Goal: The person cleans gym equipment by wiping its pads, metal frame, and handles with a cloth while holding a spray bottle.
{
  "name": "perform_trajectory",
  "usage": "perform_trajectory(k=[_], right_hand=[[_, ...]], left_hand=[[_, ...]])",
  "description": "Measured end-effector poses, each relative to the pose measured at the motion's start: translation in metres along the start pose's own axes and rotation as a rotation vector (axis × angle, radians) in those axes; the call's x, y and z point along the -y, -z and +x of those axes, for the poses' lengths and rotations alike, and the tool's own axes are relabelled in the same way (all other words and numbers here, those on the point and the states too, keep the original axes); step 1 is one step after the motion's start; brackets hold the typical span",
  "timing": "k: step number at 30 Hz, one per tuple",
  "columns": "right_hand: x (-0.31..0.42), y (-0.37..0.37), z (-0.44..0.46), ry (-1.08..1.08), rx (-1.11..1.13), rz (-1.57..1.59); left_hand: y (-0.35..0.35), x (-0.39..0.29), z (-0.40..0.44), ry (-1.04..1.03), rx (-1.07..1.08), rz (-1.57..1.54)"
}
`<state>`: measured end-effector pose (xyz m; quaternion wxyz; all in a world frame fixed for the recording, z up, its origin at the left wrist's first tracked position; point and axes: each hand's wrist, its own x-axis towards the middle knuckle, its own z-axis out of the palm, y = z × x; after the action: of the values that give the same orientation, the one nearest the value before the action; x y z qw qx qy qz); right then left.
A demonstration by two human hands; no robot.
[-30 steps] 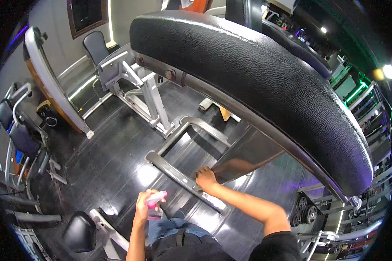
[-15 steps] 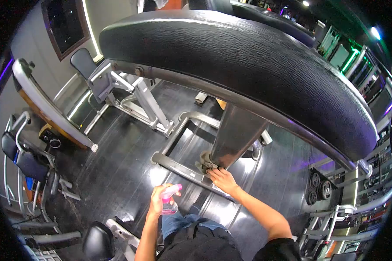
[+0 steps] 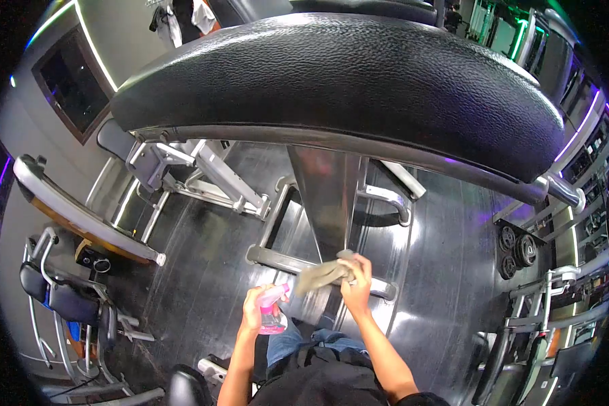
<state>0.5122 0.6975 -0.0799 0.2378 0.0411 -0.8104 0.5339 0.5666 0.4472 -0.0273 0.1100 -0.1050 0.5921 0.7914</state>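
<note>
My left hand (image 3: 252, 308) is closed round a spray bottle (image 3: 273, 321) with a pink trigger head and a clear body, held upright above my lap. In my right hand (image 3: 357, 287) I grip a greyish-brown cloth (image 3: 321, 275), which hangs out to the left of my fingers. The cloth is in front of the foot of a dark metal post (image 3: 325, 196). That post carries a long, curved black padded cushion (image 3: 345, 88) across the top of the view. Below, the machine's grey tubular base frame (image 3: 277, 259) rests on the floor.
A grey weight machine (image 3: 220, 177) stands behind to the left, near a long curved panel (image 3: 81, 206). Another padded machine (image 3: 74, 291) is at the far left. Weight plates (image 3: 517, 247) hang on a rack at the right. Dark rubber flooring (image 3: 196, 271) lies underneath.
My right hand has lifted off the foot of the post, bringing the cloth towards me. The spray bottle stays in my left hand. The view has turned, so the cushion sits more level.
</note>
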Motion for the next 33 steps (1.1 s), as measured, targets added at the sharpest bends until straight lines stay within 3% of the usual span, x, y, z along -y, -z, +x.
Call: perform_trajectory(k=[4, 10, 12, 15, 18, 19, 20, 22, 23, 28, 30, 31, 33], right_hand=[[0.026, -0.005, 0.023, -0.02, -0.25, 0.035], [-0.037, -0.068, 0.003, -0.168, -0.334, 0.165], [-0.069, -0.082, -0.016, -0.414, -0.37, 0.133], [-0.113, -0.089, -0.043, -0.744, -0.228, 0.245], [-0.101, -0.075, -0.049, -0.84, -0.088, 0.292], [-0.11, -0.079, -0.054, -0.671, -0.138, 0.318], [-0.112, -0.08, -0.055, -0.664, -0.138, 0.319], [-0.098, -0.073, -0.048, -0.611, -0.134, 0.37], [-0.036, -0.04, -0.023, -0.764, 0.069, 0.564], [0.018, -0.011, 0.0, -0.632, 0.282, 0.744], [0.059, 0.006, 0.01, -0.797, 0.305, 1.008], [0.071, 0.013, 0.014, -0.764, 0.412, 0.963], [0.105, 0.029, 0.019, -0.814, 0.409, 1.02]], left_hand=[[-0.005, -0.002, -0.004, 0.001, 0.01, 0.038], [-0.006, -0.004, -0.015, 0.009, 0.017, -0.036], [-0.009, -0.007, -0.017, 0.017, 0.026, -0.012], [-0.012, -0.007, -0.018, 0.032, 0.041, 0.039], [-0.011, -0.005, -0.017, 0.008, 0.069, 0.064], [-0.01, -0.004, -0.018, -0.018, 0.09, 0.062], [-0.009, -0.004, -0.019, -0.025, 0.091, 0.06], [-0.01, -0.005, -0.019, -0.069, 0.061, -0.004], [-0.009, -0.006, -0.02, -0.081, 0.066, -0.009], [-0.006, -0.023, -0.022, -0.194, 0.086, -0.047], [-0.007, -0.036, -0.025, -0.24, 0.112, -0.031], [-0.012, -0.049, -0.03, -0.264, 0.106, 0.009], [-0.018, -0.07, -0.038, -0.318, 0.12, 0.035]])
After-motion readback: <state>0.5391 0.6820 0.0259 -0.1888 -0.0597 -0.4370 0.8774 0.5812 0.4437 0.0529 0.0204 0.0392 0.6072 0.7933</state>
